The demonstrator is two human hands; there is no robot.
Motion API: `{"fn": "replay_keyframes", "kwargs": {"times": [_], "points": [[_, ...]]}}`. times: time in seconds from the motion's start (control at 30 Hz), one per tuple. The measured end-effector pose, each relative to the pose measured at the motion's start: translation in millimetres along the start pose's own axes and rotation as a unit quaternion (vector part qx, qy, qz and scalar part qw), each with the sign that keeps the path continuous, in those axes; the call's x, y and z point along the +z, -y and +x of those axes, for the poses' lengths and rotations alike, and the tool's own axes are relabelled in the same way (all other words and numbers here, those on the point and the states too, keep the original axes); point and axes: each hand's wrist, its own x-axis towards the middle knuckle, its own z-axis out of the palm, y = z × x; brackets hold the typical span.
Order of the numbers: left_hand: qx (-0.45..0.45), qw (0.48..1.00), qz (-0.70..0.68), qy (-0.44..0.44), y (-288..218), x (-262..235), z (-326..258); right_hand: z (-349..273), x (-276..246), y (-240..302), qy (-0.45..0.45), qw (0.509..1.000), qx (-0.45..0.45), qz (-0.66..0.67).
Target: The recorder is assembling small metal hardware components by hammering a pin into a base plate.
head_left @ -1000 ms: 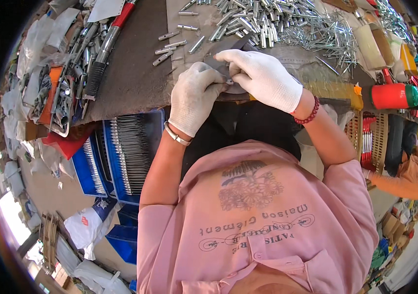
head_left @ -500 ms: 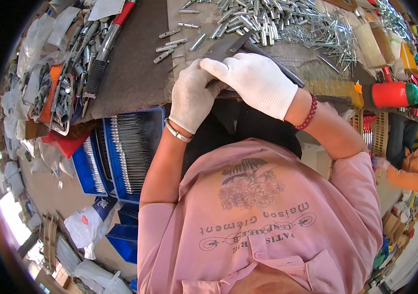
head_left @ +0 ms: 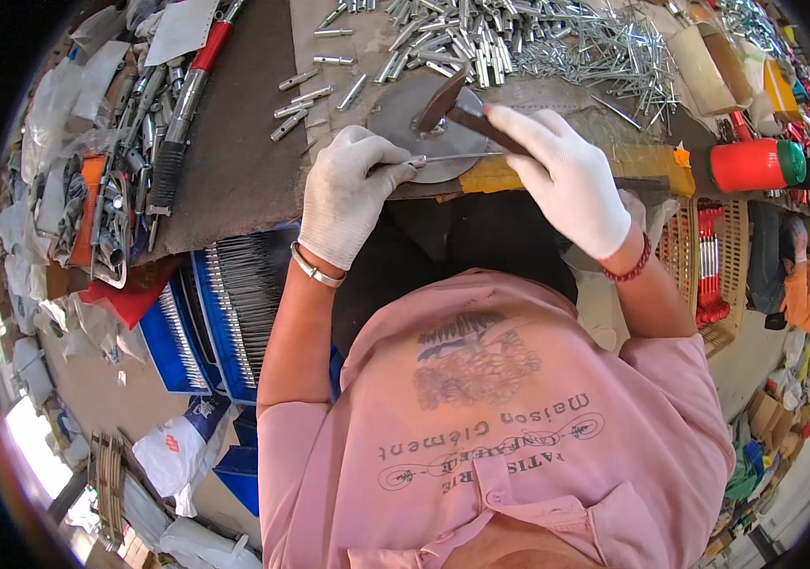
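I see dark desk (head_left: pixel 234 161) crowded — heap of metal pins (head_left: pixel 519 38) at far edge, round steel plate (head_left: pixel 405 123) near front. Left hand (head_left: pixel 348 199) pinches thin rod (head_left: pixel 452 157) flat on plate; right hand (head_left: pixel 566 180) closed round hammer (head_left: pixel 448 106). Blue trays (head_left: pixel 225 313) below — floor cluttered.

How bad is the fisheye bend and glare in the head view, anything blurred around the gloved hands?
Head view: strong barrel distortion, a black vignette rings the frame and the dark workbench top curves. Daylight is even and the pile of shiny metal pins glints, not blown out. The white-gloved left hand is sharp; the white-gloved right hand and the small dark hammer look slightly soft.
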Motion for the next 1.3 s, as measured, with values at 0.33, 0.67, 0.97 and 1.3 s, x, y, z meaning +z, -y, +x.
{"fn": "replay_keyframes", "kwargs": {"times": [0.33,0.67,0.97,1.3], "points": [[0.02,0.998,0.06,0.005,-21.1,-8.1,1.3,-13.6,2.8,9.3,0.054,0.991,-0.049,-0.113],[-0.015,1.0,0.006,0.021,-15.5,-8.7,-0.9,6.4,21.5,5.2,0.049,0.989,-0.05,-0.132],[-0.044,0.986,0.103,-0.12,-41.9,11.2,-33.3,-20.1,35.9,23.0,0.217,0.954,0.148,0.144],[-0.361,0.898,-0.238,-0.084,-56.9,16.5,-51.2,-19.0,40.1,56.0,0.295,0.797,0.338,0.405]]}}
